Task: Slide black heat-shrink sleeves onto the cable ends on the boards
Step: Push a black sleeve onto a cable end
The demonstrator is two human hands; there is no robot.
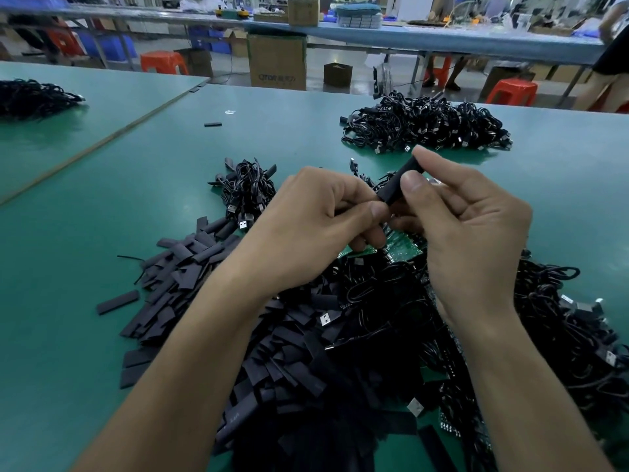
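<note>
"Black heat-shrink sleeve [400,182], the short matte tube: where is it?"

"Centre of the frame, raised above the green table [102,199] and tilted. The right hand [459,233] pinches it between thumb and forefinger."

"And the left hand [306,229]?"

"Its fingers [374,211] are curled and pinched together right at the sleeve's lower mouth. What they grip is hidden; I judge it the cable end. A green circuit board [401,245] shows just beneath both hands."

"How should the threading go?"

"Squeeze the flat tube's edges so the mouth rounds open, line the end up with it, then push straight along the cable without twisting."

"Spare stock?"

"A pile of flat black sleeves [190,267] lies at lower left, and a heap of coiled black cables [425,126] at upper right."
</note>
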